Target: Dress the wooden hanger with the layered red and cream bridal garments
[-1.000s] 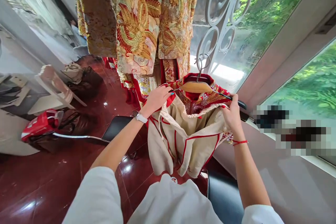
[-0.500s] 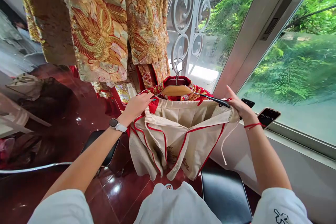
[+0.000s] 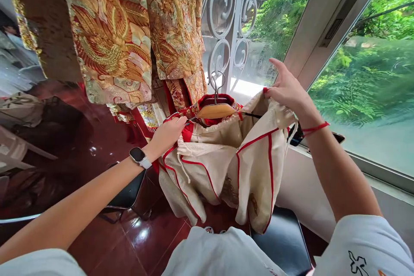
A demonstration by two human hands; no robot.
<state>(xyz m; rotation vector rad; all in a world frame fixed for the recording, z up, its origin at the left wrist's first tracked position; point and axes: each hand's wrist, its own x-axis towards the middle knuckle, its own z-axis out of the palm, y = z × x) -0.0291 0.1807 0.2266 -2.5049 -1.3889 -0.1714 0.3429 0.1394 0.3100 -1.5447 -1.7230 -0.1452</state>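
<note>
A cream cloth garment bag with red piping hangs between my hands, its mouth around a red embroidered garment on a wooden hanger. My left hand, with a watch on its wrist, grips the bag's left rim beside the hanger. My right hand, a red string round its wrist, is raised and pinches the bag's right rim, lifting that side up above the hanger's arm.
Gold and red embroidered robes hang close at upper left. A white scrolled metal grille and large window lie ahead. Two black stools stand on the glossy dark red floor. A phone lies on the window sill.
My right hand has risen and pulled the bag's right rim up and inward over the hanger's end. My left hand keeps its hold on the left rim.
</note>
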